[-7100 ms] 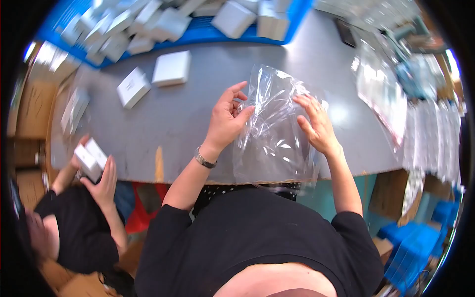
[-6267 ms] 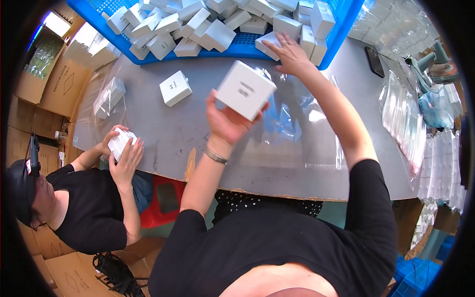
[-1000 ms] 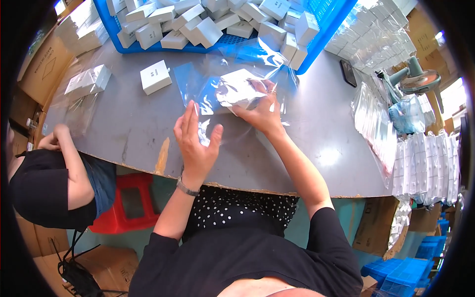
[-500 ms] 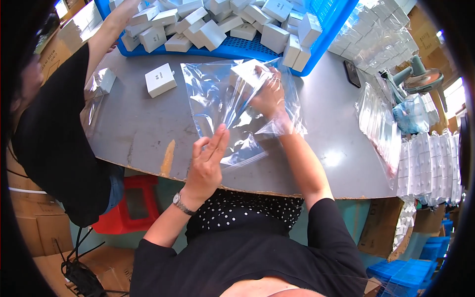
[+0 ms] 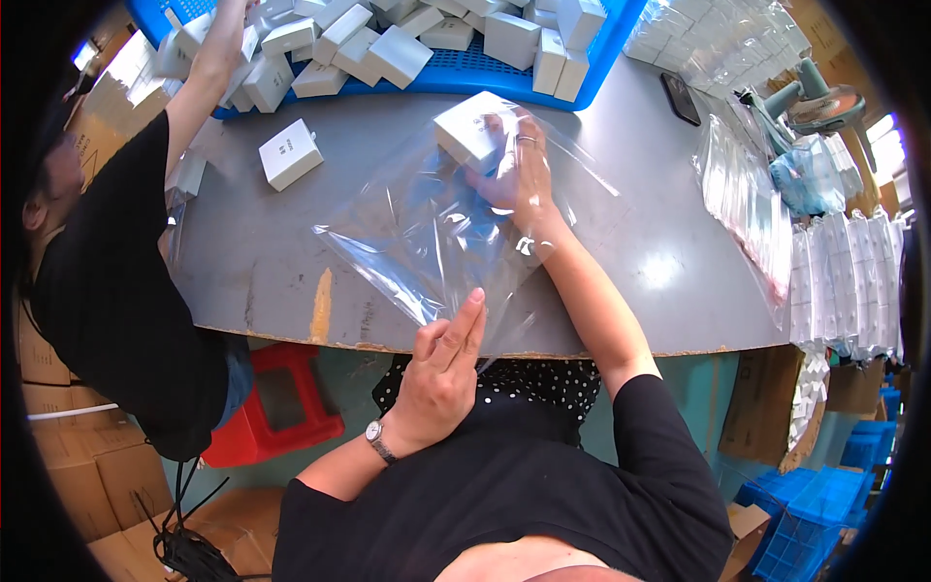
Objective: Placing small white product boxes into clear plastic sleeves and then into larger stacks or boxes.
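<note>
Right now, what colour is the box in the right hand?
The box is white on its visible faces; best seen in the head view.

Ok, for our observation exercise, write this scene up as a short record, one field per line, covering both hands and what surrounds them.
Left hand: fingertips at the near part of the clear bag; grip unclear
Right hand: holding a white box, clear film over or around it
Loose box: on the table, left of the bag
Blue crate: many boxes inside
Co-worker's arm: over crate's left end
</note>
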Available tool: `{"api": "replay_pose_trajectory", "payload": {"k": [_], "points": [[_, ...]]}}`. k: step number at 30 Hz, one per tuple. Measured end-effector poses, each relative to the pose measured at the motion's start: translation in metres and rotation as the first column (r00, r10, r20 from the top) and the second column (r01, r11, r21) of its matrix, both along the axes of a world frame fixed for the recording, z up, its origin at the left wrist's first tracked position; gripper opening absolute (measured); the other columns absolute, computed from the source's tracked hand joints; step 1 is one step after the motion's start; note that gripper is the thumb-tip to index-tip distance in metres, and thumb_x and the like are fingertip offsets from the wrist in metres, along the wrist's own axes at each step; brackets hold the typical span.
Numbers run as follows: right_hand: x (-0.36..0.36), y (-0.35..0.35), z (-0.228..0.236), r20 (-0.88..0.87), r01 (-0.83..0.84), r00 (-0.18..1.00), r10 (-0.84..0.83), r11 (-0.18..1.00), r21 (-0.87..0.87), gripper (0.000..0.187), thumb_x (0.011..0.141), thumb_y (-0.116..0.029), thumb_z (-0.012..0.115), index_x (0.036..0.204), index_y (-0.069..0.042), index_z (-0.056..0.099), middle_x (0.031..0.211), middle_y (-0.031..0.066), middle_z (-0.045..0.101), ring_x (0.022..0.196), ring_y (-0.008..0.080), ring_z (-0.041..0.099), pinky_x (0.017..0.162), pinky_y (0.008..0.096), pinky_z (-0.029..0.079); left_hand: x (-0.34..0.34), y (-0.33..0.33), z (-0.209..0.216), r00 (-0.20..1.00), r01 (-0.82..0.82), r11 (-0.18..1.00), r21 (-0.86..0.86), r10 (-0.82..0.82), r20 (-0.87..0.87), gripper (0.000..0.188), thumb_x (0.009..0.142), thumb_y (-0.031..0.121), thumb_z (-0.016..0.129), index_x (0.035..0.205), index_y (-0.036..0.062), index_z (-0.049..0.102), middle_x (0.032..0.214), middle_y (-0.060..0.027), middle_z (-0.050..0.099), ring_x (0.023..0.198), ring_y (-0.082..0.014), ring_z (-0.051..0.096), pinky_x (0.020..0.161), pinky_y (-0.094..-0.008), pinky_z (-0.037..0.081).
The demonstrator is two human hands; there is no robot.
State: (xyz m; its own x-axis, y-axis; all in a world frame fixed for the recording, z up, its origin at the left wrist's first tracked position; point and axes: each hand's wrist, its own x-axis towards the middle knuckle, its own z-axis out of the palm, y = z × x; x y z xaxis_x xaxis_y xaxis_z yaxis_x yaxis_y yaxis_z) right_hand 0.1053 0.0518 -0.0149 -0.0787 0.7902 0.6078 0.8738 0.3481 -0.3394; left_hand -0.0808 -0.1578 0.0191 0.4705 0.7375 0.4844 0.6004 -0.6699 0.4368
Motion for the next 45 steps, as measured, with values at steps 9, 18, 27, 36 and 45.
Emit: {"api": "replay_pose_trajectory", "payload": {"k": [9, 18, 27, 36, 45], "points": [[0.005, 0.003, -0.003, 0.21, -0.11, 0.972, 0.103, 0.994, 0.023, 0.051, 0.089, -0.013, 0.054, 0.138, -0.005, 0.047, 0.143, 0.0159, 0.045, 0.133, 0.037, 0.042, 0.107, 0.0403, 0.042, -0.01, -0.003, 0.002, 0.999, -0.045, 0.998, 0.033, 0.045, -0.018, 0.066, 0.068, -0.013, 0.055, 0.134, -0.0105, 0.051, 0.15, -0.0129, 0.043, 0.102, -0.027, 0.052, 0.093, -0.0334, 0.045], [0.032, -0.074, 0.127, -0.452, -0.657, 0.302, 0.839, -0.16, -0.736, 0.046, 0.085, -0.033, 0.073, 0.122, -0.007, 0.065, 0.108, 0.0146, 0.071, 0.104, 0.031, 0.066, 0.094, 0.0408, 0.05, -0.057, 0.007, 0.016, 0.971, 0.204, 0.848, -0.49, -0.11, 0.213, 0.038, 0.074, -0.001, 0.069, 0.111, 0.0079, 0.072, 0.147, -0.0186, 0.044, 0.11, -0.0298, 0.059, 0.088, -0.0386, 0.052], [0.125, 0.174, 0.161, 0.885, 0.244, 0.397, -0.245, 0.957, 0.155, 0.073, 0.073, -0.02, 0.083, 0.139, -0.029, 0.054, 0.152, 0.0109, 0.043, 0.144, 0.0328, 0.033, 0.116, 0.0509, 0.031, -0.063, 0.223, 0.034, 0.96, -0.182, 0.981, -0.073, 0.194, 0.204, 0.043, 0.082, 0.015, 0.073, 0.122, 0.0035, 0.063, 0.125, -0.0136, 0.064, 0.102, -0.0243, 0.063, 0.074, -0.0308, 0.053], [0.114, 0.179, 0.158, 0.92, 0.322, 0.319, -0.228, 0.939, 0.121, 0.028, 0.088, -0.012, 0.067, 0.114, -0.021, 0.071, 0.142, 0.0105, 0.054, 0.13, 0.0304, 0.05, 0.108, 0.0383, 0.042, -0.003, 0.424, 0.008, 0.784, -0.619, 0.774, -0.132, 0.597, -0.173, 0.091, 0.069, 0.047, 0.082, 0.133, -0.0071, 0.047, 0.141, -0.0264, 0.045, 0.13, -0.0378, 0.044, 0.108, -0.0464, 0.036], [0.151, 0.169, 0.16, 0.969, 0.006, 0.032, -0.243, 0.97, 0.243, 0.027, 0.086, -0.016, 0.075, 0.111, -0.008, 0.068, 0.107, 0.0107, 0.071, 0.115, 0.0234, 0.061, 0.094, 0.0311, 0.052, 0.0, 0.375, 0.002, 0.809, -0.024, 0.986, -0.168, 0.118, 0.576, 0.054, 0.078, 0.003, 0.077, 0.125, 0.0093, 0.051, 0.116, -0.0075, 0.062, 0.105, -0.0194, 0.06, 0.088, -0.0311, 0.052]]}}
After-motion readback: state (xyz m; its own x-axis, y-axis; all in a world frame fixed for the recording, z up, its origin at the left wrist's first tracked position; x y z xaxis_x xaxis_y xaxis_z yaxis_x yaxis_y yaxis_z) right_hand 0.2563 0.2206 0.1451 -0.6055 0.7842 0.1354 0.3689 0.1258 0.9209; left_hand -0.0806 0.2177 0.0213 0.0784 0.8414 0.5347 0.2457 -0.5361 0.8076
